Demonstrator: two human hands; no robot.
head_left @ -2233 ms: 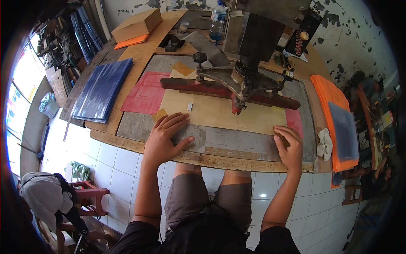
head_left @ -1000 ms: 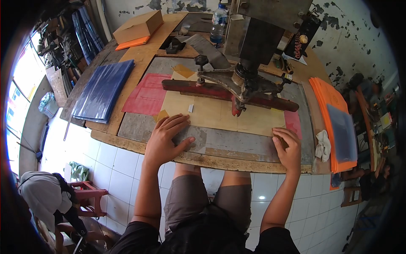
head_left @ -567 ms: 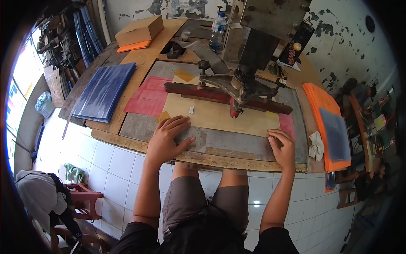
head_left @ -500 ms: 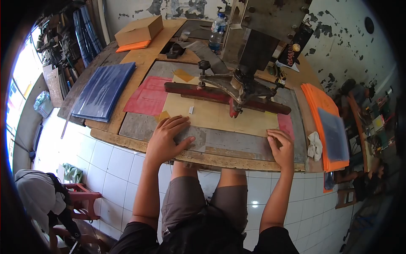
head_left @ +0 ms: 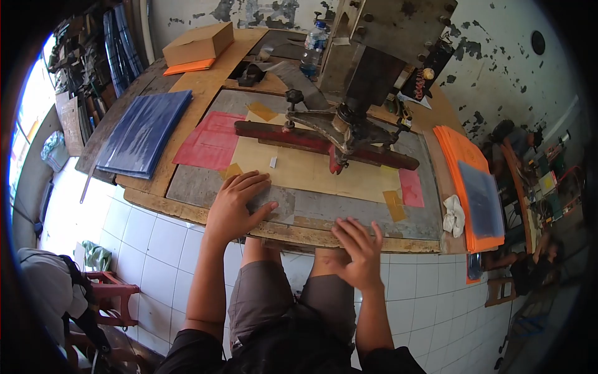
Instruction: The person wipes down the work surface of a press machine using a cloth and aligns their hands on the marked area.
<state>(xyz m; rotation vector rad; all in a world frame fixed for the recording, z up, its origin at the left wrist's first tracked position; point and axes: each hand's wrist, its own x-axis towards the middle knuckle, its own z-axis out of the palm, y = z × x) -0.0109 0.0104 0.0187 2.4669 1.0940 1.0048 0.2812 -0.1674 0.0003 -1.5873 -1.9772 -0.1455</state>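
Observation:
My left hand [head_left: 238, 202] lies with fingers stretched out on the grey metal plate [head_left: 193, 187], its fingertips near the lower left corner of a cream sheet [head_left: 305, 174]. Over the front wooden edge of the table, my right hand [head_left: 360, 252] is held with its fingers apart and nothing in it. Amber tape [head_left: 394, 206] fixes the sheet at its corners, and a small white piece [head_left: 273, 162] lies on it. Pink sheets show at both sides, the larger pink sheet [head_left: 208, 140] on the left. Above the cream sheet sits the press's long bar [head_left: 311, 140].
Blue-tinted plastic sheets [head_left: 143, 134] are stacked at left. At right, an orange stack [head_left: 451, 165] has clear plastic [head_left: 481, 199] on top, beside a crumpled white cloth [head_left: 453, 216]. A cardboard box [head_left: 202, 43] and water bottle [head_left: 313, 50] stand behind. Another person [head_left: 536, 265] is far right.
My right hand has moved left from the sheet's lower right corner to the table's front edge, its fingers spreading. The corner tape is now uncovered. My left hand stays in place.

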